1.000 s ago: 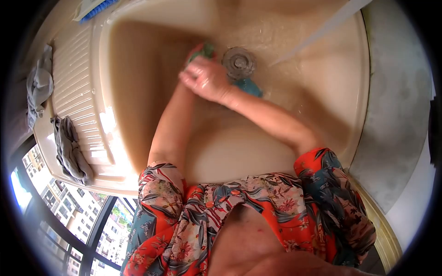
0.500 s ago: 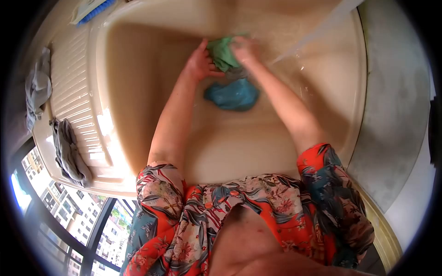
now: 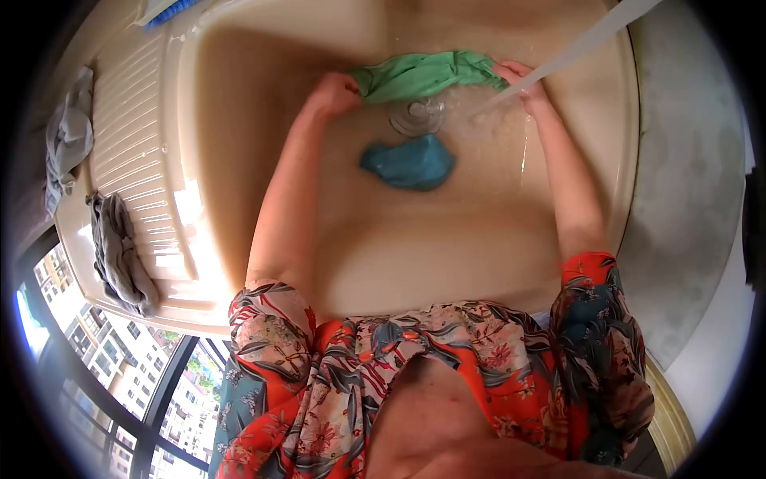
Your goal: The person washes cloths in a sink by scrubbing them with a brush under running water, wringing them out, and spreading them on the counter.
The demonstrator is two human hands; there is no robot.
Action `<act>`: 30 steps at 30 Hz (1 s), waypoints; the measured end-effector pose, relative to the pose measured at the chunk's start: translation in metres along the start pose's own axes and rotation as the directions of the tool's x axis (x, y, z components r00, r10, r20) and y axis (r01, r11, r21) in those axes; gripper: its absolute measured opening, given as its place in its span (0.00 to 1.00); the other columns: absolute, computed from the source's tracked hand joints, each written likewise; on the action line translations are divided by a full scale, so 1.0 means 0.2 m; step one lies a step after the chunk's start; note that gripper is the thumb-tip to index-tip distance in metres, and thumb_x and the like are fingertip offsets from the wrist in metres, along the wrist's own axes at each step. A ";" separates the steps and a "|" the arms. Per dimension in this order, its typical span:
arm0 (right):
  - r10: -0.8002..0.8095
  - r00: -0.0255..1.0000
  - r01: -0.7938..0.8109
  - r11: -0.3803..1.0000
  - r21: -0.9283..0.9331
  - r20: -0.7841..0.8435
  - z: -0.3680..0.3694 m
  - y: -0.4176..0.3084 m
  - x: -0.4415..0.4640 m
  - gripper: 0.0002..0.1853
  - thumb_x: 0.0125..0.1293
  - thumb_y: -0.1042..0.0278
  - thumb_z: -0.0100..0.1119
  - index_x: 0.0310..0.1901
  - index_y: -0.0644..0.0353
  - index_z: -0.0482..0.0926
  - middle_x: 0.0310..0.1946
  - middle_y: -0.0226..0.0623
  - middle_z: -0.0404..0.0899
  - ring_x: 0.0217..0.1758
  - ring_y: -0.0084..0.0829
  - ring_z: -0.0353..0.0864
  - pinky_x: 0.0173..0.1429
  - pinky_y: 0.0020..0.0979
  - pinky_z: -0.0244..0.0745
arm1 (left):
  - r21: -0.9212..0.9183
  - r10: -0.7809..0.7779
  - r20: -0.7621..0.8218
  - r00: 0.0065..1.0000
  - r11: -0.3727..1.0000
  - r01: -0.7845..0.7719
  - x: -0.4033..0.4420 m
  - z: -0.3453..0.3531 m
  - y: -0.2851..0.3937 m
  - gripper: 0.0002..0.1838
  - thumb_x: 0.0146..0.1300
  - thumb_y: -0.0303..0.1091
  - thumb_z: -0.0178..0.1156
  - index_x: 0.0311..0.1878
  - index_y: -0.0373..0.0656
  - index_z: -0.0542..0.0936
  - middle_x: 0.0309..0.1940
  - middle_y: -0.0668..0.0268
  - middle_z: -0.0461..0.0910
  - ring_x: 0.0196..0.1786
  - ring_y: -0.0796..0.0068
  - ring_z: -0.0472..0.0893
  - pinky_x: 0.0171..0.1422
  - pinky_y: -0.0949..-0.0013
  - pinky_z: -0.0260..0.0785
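Observation:
A wet green cloth [image 3: 431, 74] is stretched sideways between my two hands over the sink basin [image 3: 415, 271]. My left hand [image 3: 337, 94] is closed around its left end. At the other end, my right hand [image 3: 523, 80] grips the cloth, close to the stream of water [image 3: 586, 44] falling from the upper right. Below the cloth, the round drain [image 3: 416, 117] shows in the basin floor. A bunched teal cloth [image 3: 411, 162] lies just under the drain, touched by neither hand.
Left of the basin is a ribbed washboard [image 3: 132, 184]. On its outer side lie a light grey cloth [image 3: 68, 144] and a darker grey cloth [image 3: 120, 251]. A brush with blue bristles [image 3: 169, 12] rests at the top left. A grey wall [image 3: 686, 160] stands at right.
The green cloth was bunched between my hands over the drain; now it is spread out lengthwise. My right hand has moved right and slightly up, uncovering the drain.

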State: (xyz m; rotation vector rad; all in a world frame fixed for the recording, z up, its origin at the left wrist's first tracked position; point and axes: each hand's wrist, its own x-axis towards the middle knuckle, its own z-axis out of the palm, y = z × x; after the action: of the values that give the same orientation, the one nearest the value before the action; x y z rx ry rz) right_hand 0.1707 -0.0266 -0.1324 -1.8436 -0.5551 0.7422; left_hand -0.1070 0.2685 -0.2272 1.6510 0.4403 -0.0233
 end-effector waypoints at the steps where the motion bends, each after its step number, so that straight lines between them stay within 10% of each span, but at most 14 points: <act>1: 0.004 0.998 -0.013 0.990 -0.142 -0.063 0.01 0.06 0.05 0.13 0.61 0.63 0.54 0.41 0.63 0.77 0.34 0.35 0.79 0.38 0.26 0.75 0.44 0.29 0.69 | -0.387 0.104 -0.067 0.992 0.914 -0.121 0.04 0.01 -0.27 0.20 0.51 0.32 0.60 0.49 0.39 0.73 0.44 0.58 0.74 0.45 0.71 0.72 0.50 0.65 0.67; 2: 0.001 0.992 -0.037 0.960 -0.278 -0.129 0.05 0.12 0.12 0.14 0.60 0.62 0.55 0.42 0.64 0.77 0.35 0.36 0.79 0.39 0.26 0.75 0.45 0.29 0.69 | -0.701 0.171 -0.163 0.972 0.673 -0.236 0.07 0.03 -0.38 0.20 0.51 0.31 0.60 0.49 0.38 0.74 0.44 0.58 0.74 0.46 0.72 0.71 0.51 0.65 0.67; 5: -0.441 0.847 0.084 0.661 -0.746 -0.296 0.59 0.23 0.06 0.18 0.58 0.58 0.58 0.42 0.64 0.76 0.38 0.39 0.79 0.42 0.29 0.76 0.47 0.31 0.70 | -0.424 0.106 -0.072 0.992 0.897 -0.126 0.11 0.20 -0.33 0.19 0.53 0.32 0.59 0.49 0.38 0.74 0.45 0.60 0.74 0.47 0.72 0.72 0.52 0.64 0.67; 8: -0.146 0.971 0.234 0.763 -0.603 0.191 0.66 -0.08 -0.07 0.20 0.56 0.56 0.59 0.44 0.63 0.76 0.40 0.44 0.78 0.44 0.36 0.76 0.51 0.33 0.69 | -0.235 0.010 -0.026 1.000 0.972 -0.016 0.07 0.27 -0.16 0.18 0.55 0.33 0.59 0.49 0.38 0.74 0.45 0.62 0.74 0.47 0.71 0.72 0.51 0.63 0.68; 11: -0.053 0.998 0.061 0.944 -0.324 0.035 0.25 0.07 0.11 0.21 0.55 0.54 0.58 0.44 0.61 0.77 0.41 0.49 0.77 0.51 0.38 0.74 0.54 0.36 0.67 | -0.709 -0.199 -0.014 0.980 0.693 0.131 -0.20 0.23 0.30 0.17 0.56 0.35 0.57 0.47 0.38 0.75 0.42 0.62 0.75 0.44 0.68 0.73 0.48 0.62 0.69; 14: -0.306 0.945 0.180 0.776 -0.604 -0.112 0.40 0.09 0.13 0.24 0.55 0.51 0.58 0.46 0.63 0.75 0.41 0.46 0.78 0.45 0.40 0.77 0.49 0.35 0.71 | -0.797 -0.305 0.029 0.952 0.567 0.206 -0.18 0.23 0.34 0.16 0.57 0.37 0.56 0.46 0.38 0.75 0.39 0.62 0.76 0.41 0.66 0.75 0.46 0.60 0.70; 17: -0.195 0.978 0.188 0.978 -0.091 -0.080 0.86 -0.12 -0.15 0.21 0.53 0.50 0.59 0.41 0.59 0.76 0.35 0.46 0.78 0.38 0.44 0.77 0.41 0.37 0.71 | -0.841 -0.416 0.067 0.907 0.466 0.276 -0.16 0.33 0.39 0.15 0.58 0.39 0.55 0.44 0.38 0.76 0.36 0.62 0.77 0.38 0.63 0.76 0.43 0.59 0.71; 20: -0.469 0.881 0.438 0.761 -0.479 0.062 1.13 -0.34 -0.40 0.15 0.53 0.51 0.60 0.32 0.56 0.76 0.27 0.44 0.76 0.31 0.48 0.75 0.34 0.42 0.69 | -0.886 -0.434 0.073 0.898 0.385 0.258 -0.15 0.41 0.43 0.16 0.59 0.39 0.55 0.45 0.38 0.76 0.37 0.62 0.77 0.39 0.63 0.76 0.43 0.59 0.71; 24: -0.185 0.971 0.020 0.691 -0.723 -0.149 0.78 -0.11 -0.09 0.21 0.53 0.43 0.57 0.35 0.54 0.78 0.29 0.44 0.78 0.34 0.42 0.78 0.37 0.40 0.72 | -0.952 -0.356 0.048 0.933 0.268 0.151 -0.11 0.50 0.48 0.20 0.57 0.35 0.57 0.52 0.37 0.72 0.48 0.61 0.74 0.49 0.70 0.72 0.54 0.62 0.67; 25: -0.188 0.970 0.028 0.720 -0.693 -0.157 0.66 -0.07 -0.06 0.21 0.53 0.46 0.58 0.38 0.55 0.78 0.32 0.44 0.79 0.36 0.41 0.78 0.40 0.38 0.72 | -0.715 -0.197 -0.233 0.952 0.699 -0.030 -0.21 0.54 0.55 0.20 0.59 0.37 0.54 0.52 0.36 0.71 0.49 0.60 0.73 0.50 0.68 0.72 0.54 0.61 0.67; 27: -0.151 0.983 0.087 0.886 -0.456 -0.104 0.41 0.10 0.04 0.23 0.53 0.48 0.60 0.44 0.57 0.77 0.37 0.45 0.79 0.40 0.41 0.78 0.45 0.35 0.72 | -0.592 -0.053 -0.308 0.950 0.792 -0.147 -0.38 0.56 0.73 0.21 0.60 0.39 0.53 0.53 0.36 0.70 0.50 0.59 0.73 0.52 0.64 0.72 0.56 0.60 0.66; 29: -0.154 0.986 0.129 0.951 -0.280 -0.069 0.24 0.25 0.06 0.25 0.53 0.49 0.60 0.49 0.57 0.74 0.40 0.47 0.78 0.42 0.42 0.77 0.48 0.34 0.71 | -0.960 -0.181 0.012 0.983 0.273 0.062 -0.45 0.50 0.80 0.22 0.59 0.38 0.54 0.55 0.38 0.69 0.51 0.59 0.72 0.54 0.63 0.71 0.57 0.60 0.66; 30: -0.193 0.977 0.150 0.924 -0.351 -0.089 0.19 0.26 0.04 0.25 0.53 0.50 0.60 0.50 0.56 0.73 0.40 0.47 0.77 0.43 0.43 0.76 0.48 0.34 0.71 | -0.963 -0.185 0.024 0.982 0.258 0.072 -0.40 0.47 0.62 0.21 0.57 0.38 0.56 0.53 0.40 0.71 0.49 0.59 0.73 0.52 0.64 0.72 0.56 0.61 0.66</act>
State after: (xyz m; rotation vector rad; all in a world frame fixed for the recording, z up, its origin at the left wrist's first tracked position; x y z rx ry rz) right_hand 0.1520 -0.0159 -0.1934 -2.1108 -0.7942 0.4281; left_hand -0.1213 0.1495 -0.1006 0.3364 0.5088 0.1831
